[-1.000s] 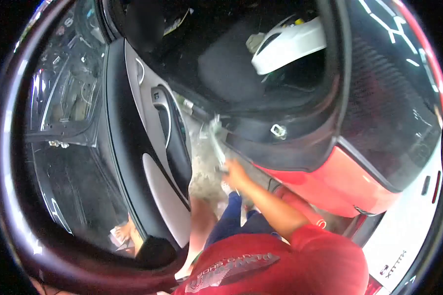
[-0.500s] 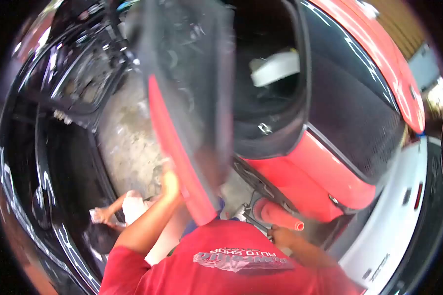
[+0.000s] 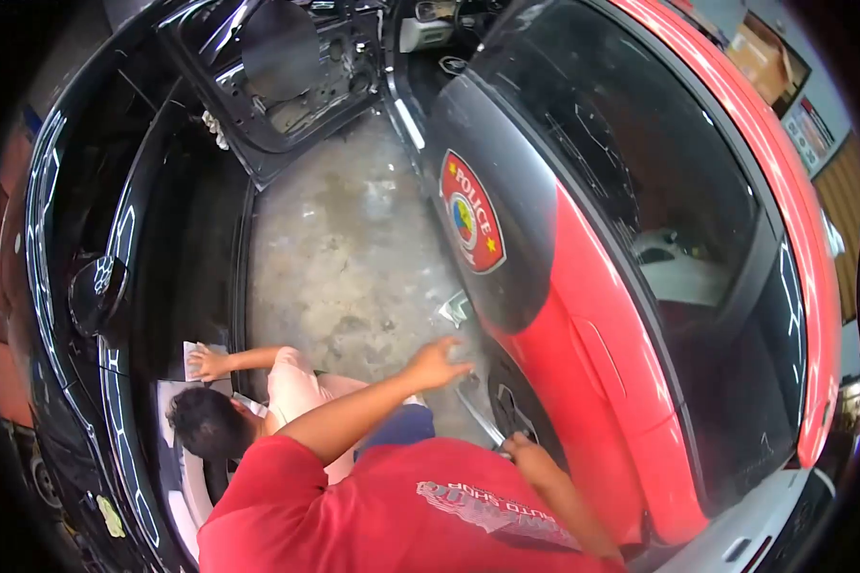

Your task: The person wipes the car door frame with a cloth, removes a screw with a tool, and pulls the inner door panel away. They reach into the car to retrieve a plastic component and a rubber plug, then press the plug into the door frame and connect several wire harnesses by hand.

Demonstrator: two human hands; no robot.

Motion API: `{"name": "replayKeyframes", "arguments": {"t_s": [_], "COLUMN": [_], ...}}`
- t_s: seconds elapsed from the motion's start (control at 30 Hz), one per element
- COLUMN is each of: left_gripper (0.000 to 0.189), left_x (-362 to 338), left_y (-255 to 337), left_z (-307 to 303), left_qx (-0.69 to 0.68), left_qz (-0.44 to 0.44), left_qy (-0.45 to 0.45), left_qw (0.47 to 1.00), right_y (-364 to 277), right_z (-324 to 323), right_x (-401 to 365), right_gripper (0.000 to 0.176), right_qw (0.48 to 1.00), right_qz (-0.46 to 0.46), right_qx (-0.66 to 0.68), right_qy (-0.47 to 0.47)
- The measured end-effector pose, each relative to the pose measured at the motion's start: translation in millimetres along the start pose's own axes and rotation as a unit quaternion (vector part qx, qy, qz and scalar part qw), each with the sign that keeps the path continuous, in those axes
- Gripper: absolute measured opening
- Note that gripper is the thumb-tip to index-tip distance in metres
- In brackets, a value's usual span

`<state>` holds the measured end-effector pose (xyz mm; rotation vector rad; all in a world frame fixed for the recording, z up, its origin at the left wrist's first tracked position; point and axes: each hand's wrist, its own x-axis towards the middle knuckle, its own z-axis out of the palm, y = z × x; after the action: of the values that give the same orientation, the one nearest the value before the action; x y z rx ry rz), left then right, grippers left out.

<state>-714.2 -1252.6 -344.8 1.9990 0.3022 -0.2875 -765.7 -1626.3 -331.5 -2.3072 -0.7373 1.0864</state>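
Observation:
My left hand [image 3: 438, 365] is held out in mid-air with its fingers apart, holding nothing. Just beyond it is the red and black car door [image 3: 506, 277], closed against the car and bearing a police badge [image 3: 472, 211]. Lower down, my right hand [image 3: 523, 449] is closed by the car's wheel [image 3: 514, 401]. A silver strip-like piece [image 3: 481, 413] runs up from near those fingers. What the right hand grips is mostly hidden.
On the left stands a glossy black car [image 3: 134, 286] with an opened, stripped door [image 3: 287, 86]. A crouching person [image 3: 287, 401] presses a pale pad [image 3: 190, 361] on its side. Concrete floor [image 3: 344, 239] lies between the two cars.
The red car's door has swung from open to closed. My left hand has let go of its edge and moved right. My view has shifted, and the orange cone is out of sight.

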Motion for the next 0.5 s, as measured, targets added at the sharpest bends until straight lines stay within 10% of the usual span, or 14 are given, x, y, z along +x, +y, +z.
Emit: {"name": "replayKeyframes", "arguments": {"t_s": [0.07,0.13,0.27,0.5], "left_gripper": [0.099,0.107,0.129,0.095], "left_x": [4,14,31,92], "left_y": [-45,-64,-54,-43], "left_z": [-46,-91,-177,-301], "left_qx": [-0.013,-0.015,-0.167,-0.484], "left_qz": [-0.028,-0.048,-0.155,-0.163], "left_qy": [0.064,0.084,0.096,0.218], "left_qw": [0.997,0.995,0.969,0.832], "right_y": [-19,-75,-175,-309], "right_z": [-30,-84,-150,-214], "right_x": [47,90,173,294], "right_gripper": [0.023,0.025,0.03,0.038], "right_qw": [0.982,0.985,0.971,0.941], "right_qz": [0.065,-0.123,-0.193,-0.302], "right_qx": [0.175,-0.121,-0.132,-0.146], "right_qy": [0.0,0.008,-0.042,-0.038]}}
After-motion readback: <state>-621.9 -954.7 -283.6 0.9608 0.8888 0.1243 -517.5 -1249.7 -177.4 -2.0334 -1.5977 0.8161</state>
